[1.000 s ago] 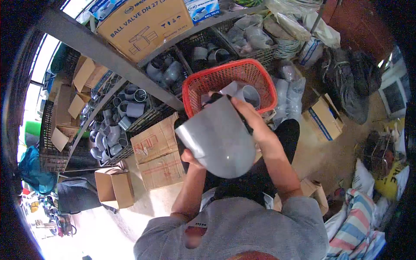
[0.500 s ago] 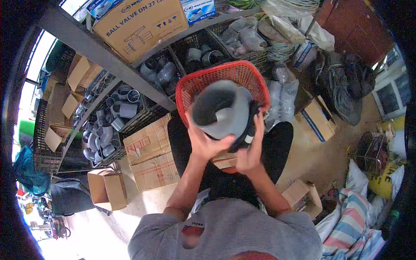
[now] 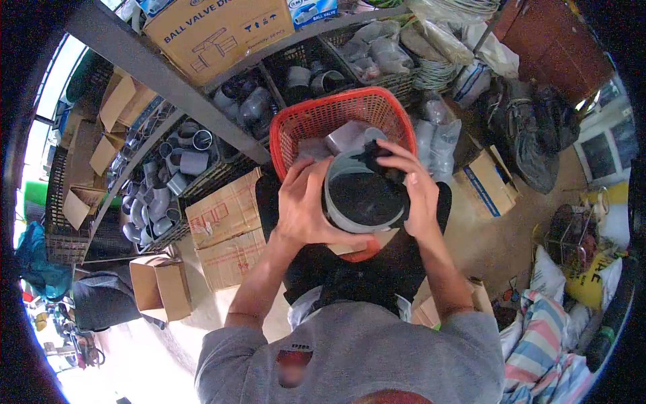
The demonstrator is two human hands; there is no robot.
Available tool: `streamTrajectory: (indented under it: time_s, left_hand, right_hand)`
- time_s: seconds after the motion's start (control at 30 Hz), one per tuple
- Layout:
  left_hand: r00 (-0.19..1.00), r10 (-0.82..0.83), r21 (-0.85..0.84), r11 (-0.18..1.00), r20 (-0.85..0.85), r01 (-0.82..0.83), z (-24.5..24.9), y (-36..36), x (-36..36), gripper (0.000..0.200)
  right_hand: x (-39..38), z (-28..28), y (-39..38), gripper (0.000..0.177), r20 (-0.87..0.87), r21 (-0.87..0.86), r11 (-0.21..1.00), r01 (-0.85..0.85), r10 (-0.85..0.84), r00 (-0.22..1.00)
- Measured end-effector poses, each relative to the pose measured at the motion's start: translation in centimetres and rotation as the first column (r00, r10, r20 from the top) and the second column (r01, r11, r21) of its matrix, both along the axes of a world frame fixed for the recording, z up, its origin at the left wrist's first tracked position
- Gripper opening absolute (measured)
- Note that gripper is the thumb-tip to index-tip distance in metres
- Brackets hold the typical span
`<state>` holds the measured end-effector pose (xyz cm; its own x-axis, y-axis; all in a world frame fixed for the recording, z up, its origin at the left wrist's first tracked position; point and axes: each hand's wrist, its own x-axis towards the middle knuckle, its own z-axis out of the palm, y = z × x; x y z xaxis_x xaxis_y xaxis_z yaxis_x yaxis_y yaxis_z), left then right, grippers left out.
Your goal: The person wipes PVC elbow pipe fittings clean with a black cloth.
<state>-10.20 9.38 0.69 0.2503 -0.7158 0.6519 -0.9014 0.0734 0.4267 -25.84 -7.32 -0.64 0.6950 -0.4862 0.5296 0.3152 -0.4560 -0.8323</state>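
A large grey plastic pipe fitting (image 3: 334, 219) is held over my lap, its round opening facing up and its inside dark. My left hand (image 3: 306, 205) is wrapped round its left side, thumb along the near rim. On the opposite side, my right hand (image 3: 415, 185) presses a crumpled black cloth (image 3: 382, 161) against the far right rim. The cloth's exact kind is hard to make out. Just beyond the fitting stands a red plastic basket (image 3: 289, 128), with more grey fittings (image 3: 346, 135) inside, partly hidden by the held one and my hands.
Black crates of grey elbows and couplings (image 3: 194, 161) line the left and far side, below a metal shelf beam (image 3: 182, 87). A flattened carton (image 3: 229, 229) and an open box (image 3: 161, 286) lie at left. Another box (image 3: 488, 182) and a striped sack (image 3: 538, 337) are at right.
The fitting has turned and come down closer to my body, exposing the fittings in the basket. My right hand and the cloth have shifted from its side up to the far right rim.
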Motion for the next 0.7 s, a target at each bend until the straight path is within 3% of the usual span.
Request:
streamTrajectory:
  time_s: [0.03,0.07,0.1,0.13,0.17,0.2,0.23,0.33,0.37,0.4,0.43,0.47,0.5,0.53,0.6,0.63,0.67,0.7]
  left_hand:
    - [0.999,0.015,-0.001,1.0,0.028,-0.015,0.1,0.1,0.2,0.119]
    - [0.998,0.031,-0.002,1.0,0.056,-0.031,0.1,0.2,0.4,0.12]
    - [0.998,0.046,0.001,0.999,0.045,-0.046,0.0,0.4,0.6,0.122]
    - [0.998,0.049,-0.001,0.999,0.044,-0.049,0.1,0.5,0.8,0.122]
    - [0.997,0.044,-0.036,0.998,0.063,-0.042,0.1,0.6,1.0,0.122]
    - [0.996,0.038,-0.068,0.997,0.079,-0.033,0.1,0.8,1.1,0.123]
    - [0.998,0.02,-0.073,0.997,0.062,-0.016,-0.5,1.0,1.4,0.123]
    - [0.983,-0.084,-0.076,0.992,0.16,0.097,-0.5,1.5,2.3,0.118]
    - [0.983,-0.091,-0.07,0.992,0.158,0.103,-0.6,1.6,2.2,0.118]
    - [0.977,-0.127,-0.033,0.99,0.174,0.135,-0.9,1.7,2.1,0.116]
    - [0.968,-0.162,0.005,0.986,0.189,0.164,-1.0,1.8,2.1,0.114]
    - [0.968,-0.168,0.011,0.986,0.188,0.169,-0.8,1.8,1.9,0.114]
    - [0.958,-0.25,0.123,0.965,0.143,0.233,-0.4,1.7,1.6,0.113]
    - [0.942,-0.325,0.233,0.926,0.089,0.297,-0.1,1.7,1.4,0.112]
    - [0.939,-0.343,0.327,0.889,0.012,0.321,0.2,1.7,1.1,0.111]
    - [0.945,-0.326,0.297,0.904,0.018,0.306,0.4,1.5,1.3,0.112]
    - [0.951,-0.309,0.262,0.92,0.028,0.291,0.5,1.3,1.4,0.113]
    - [0.96,-0.277,0.336,0.908,0.037,0.249,0.5,1.6,1.7,0.124]
  right_hand:
    - [0.1,-1.4,0.4,0.049,-0.003,-0.003,1.0,0.001,-0.001,1.0]
    - [0.2,-3.2,1.0,0.047,-0.013,0.262,0.958,0.113,-0.113,0.993]
    - [0.3,-4.3,1.6,0.047,-0.051,0.506,0.836,0.212,-0.216,0.975]
    - [0.6,-4.5,2.3,0.047,-0.051,0.504,0.838,0.209,-0.213,0.976]
    - [0.9,-4.7,3.1,0.048,-0.037,0.833,0.539,0.124,-0.169,0.985]
    - [0.9,-5.1,3.7,0.05,-0.009,0.992,0.124,0.026,-0.138,0.99]
    - [0.8,-6.5,3.9,0.053,0.111,0.992,-0.056,-0.115,-0.072,0.991]
    - [1.5,-7.6,4.9,0.054,0.174,0.984,-0.025,-0.174,0.025,0.984]
    - [1.4,-7.5,6.0,0.053,0.183,0.962,0.199,-0.186,0.032,0.983]
    - [1.6,-9.7,5.4,0.053,0.183,0.963,0.197,-0.185,0.025,0.983]
    - [2.0,-13.5,4.3,0.052,0.41,0.911,-0.081,-0.404,0.1,0.906]
    - [2.2,-15.7,3.9,0.052,0.625,0.749,-0.361,-0.556,0.105,0.773]
    - [1.8,-15.2,5.7,0.05,0.217,0.972,0.082,-0.221,0.063,0.974]
    - [2.1,-14.7,5.7,0.05,0.218,0.972,0.074,-0.222,0.058,0.974]
    - [2.2,-12.1,5.2,0.051,0.438,0.834,-0.41,-0.369,0.084,0.895]
    - [1.6,-8.4,5.5,0.053,0.673,0.698,-0.443,-0.562,0.14,0.726]
    - [1.6,-8.5,5.9,0.053,0.674,0.698,-0.44,-0.565,0.137,0.726]
    - [1.5,-9.0,6.4,0.055,0.592,0.778,-0.306,-0.549,0.066,0.803]
